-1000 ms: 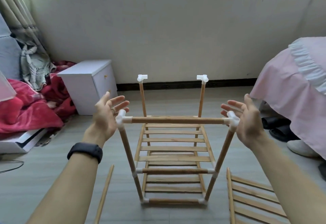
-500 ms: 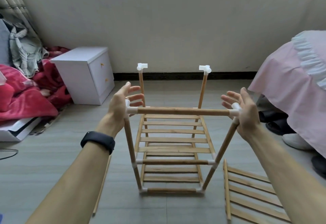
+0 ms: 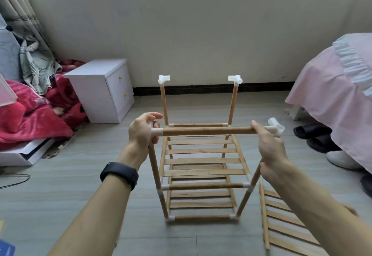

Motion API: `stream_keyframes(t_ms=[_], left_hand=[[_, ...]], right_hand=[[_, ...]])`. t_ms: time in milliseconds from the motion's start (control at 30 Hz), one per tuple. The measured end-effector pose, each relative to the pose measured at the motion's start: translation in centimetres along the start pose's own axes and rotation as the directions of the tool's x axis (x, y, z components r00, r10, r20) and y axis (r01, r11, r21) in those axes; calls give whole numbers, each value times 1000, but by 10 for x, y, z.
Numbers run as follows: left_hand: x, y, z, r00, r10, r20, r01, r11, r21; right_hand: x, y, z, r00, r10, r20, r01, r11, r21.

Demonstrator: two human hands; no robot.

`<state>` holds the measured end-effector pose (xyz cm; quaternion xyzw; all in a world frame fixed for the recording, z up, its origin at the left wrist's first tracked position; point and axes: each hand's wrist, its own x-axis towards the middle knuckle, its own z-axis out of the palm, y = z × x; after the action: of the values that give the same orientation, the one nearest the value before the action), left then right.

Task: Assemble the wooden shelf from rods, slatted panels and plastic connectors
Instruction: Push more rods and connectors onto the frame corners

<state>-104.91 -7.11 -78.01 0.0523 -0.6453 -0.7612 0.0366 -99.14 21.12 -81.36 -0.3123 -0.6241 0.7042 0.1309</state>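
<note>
To your right a bed (image 3: pixel 330 86) under a pink cover reaches the edge of view, and to your left a red blanket (image 3: pixel 30 118) lies heaped beside a white cabinet (image 3: pixel 100 92) against the wall. The shelf frame (image 3: pixel 156 175) stands upright on the grey floor (image 3: pixel 60 185) straight ahead of you, between the cabinet and the bed, with a slatted panel seated at mid height (image 3: pixel 203 161) and another on the tier below it (image 3: pixel 201 201). A loose panel (image 3: pixel 285 221) lies flat on the floor just beside the frame's right front foot. The top rod (image 3: pixel 207 131) runs level across the front at the height of your hands. Your left hand (image 3: pixel 141 132) has its fingers curled round the left front connector (image 3: pixel 156 132), which sits on its upright. Your right hand (image 3: pixel 269 147) grips the rod's right end, index finger laid along the wood; the right front connector (image 3: pixel 276 127) juts out just past your knuckles, and your hand hides whether it meets the upright below. The two rear uprights each carry one of the back connectors (image 3: pixel 163 78), with no rod between them. A black watch (image 3: pixel 119 174) is on your left wrist.
</note>
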Motion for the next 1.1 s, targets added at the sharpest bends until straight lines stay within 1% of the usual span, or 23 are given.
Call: stream_keyframes(t_ms=[67,167,200,233,300,367,433,500,567,600,633,700,733,767,800,833,867,933,967,1000,1033,1067,1100], left_hand=[[-4,0,2,1000,9,-7,-9,1000,0],[-14,-2,13,1000,28,8,-28,999,33],[-20,-4,20,998,47,36,-49,996,69],[-27,-6,29,995,69,76,-78,989,129],[-41,-11,53,981,90,171,-130,961,243],[-51,-13,77,952,49,304,-150,936,319],[-55,-16,91,888,23,458,-238,877,417],[-51,-21,92,839,49,542,-344,819,460],[-38,-22,86,843,129,522,-402,796,452],[-28,-21,81,859,185,478,-425,777,465],[-17,-18,75,875,245,418,-450,731,513],[9,-8,60,888,364,281,-448,546,708],[23,-1,52,877,430,215,-412,444,796],[36,6,43,856,493,155,-367,367,855],[48,13,34,840,533,108,-319,323,891],[60,18,26,845,531,66,-270,316,910],[71,21,19,874,485,23,-225,363,904],[91,24,9,957,287,-38,-142,580,802],[98,22,5,981,192,-19,-116,666,737],[103,20,1,993,117,26,-102,707,700],[106,17,-1,995,64,74,-97,719,688],[107,14,-4,994,46,103,-104,722,684],[106,10,-6,992,63,110,-121,716,688]], right_hand=[[-2,-7,5,1000,-27,-8,26,1000,-2],[0,-16,13,988,-145,-47,139,984,-112],[0,-18,18,985,-170,-20,166,977,-131],[-1,-20,25,983,-177,41,181,975,-130],[-8,-24,39,961,-150,232,176,980,-97],[-16,-26,45,928,-138,345,171,983,-68],[-22,-28,37,909,-180,377,247,959,-137],[-28,-26,20,894,-259,366,357,905,-230],[-42,-20,4,857,-370,358,450,876,-172],[-50,-17,-1,840,-405,361,487,856,-173],[-56,-13,-5,827,-417,377,519,824,-228],[-57,-2,-7,802,-452,390,587,717,-376],[-54,2,-8,773,-509,378,633,649,-422],[-49,6,-9,719,-597,356,692,564,-451],[-44,7,-10,640,-688,342,750,462,-474],[-39,7,-10,560,-755,342,789,361,-497],[-35,7,-12,496,-796,348,812,282,-512],[-21,9,-17,427,-821,380,843,209,-496],[-13,10,-22,402,-825,398,862,195,-467],[-6,11,-26,378,-831,409,879,182,-441],[0,12,-29,355,-838,414,890,167,-425],[4,12,-32,336,-847,412,897,154,-414],[8,13,-33,323,-858,400,902,151,-404]])
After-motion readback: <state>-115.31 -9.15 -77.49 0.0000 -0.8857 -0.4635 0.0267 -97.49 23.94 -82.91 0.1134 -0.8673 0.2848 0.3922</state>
